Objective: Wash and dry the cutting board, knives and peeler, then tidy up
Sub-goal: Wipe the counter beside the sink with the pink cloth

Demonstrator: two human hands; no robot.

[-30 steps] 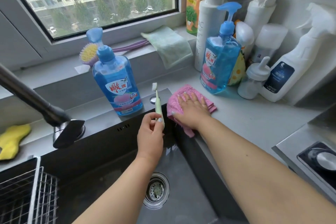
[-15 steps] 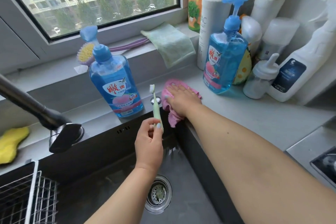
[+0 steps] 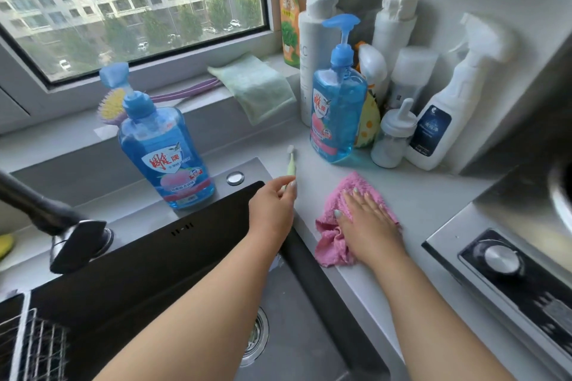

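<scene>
Left grip (image 3: 272, 204) pinching green toothbrush (image 3: 290, 164), head up, at sink (image 3: 216, 257) corner. Right grip (image 3: 368, 219) flat, fingers spread, pressing pink cloth (image 3: 331, 244) onto worktop (image 3: 418, 195), near blue soap bottles (image 3: 337, 114).

Two blue soap bottles (image 3: 165, 151) (image 3: 337, 114), one pink cloth (image 3: 337, 219), one toothbrush (image 3: 290, 164).

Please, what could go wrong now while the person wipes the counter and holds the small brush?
The cloth under the right hand sweeps near the pump bottle; a wide stroke might knock it. The brush, pinched only at its end by the left hand beside the sink, could slip in.
</scene>
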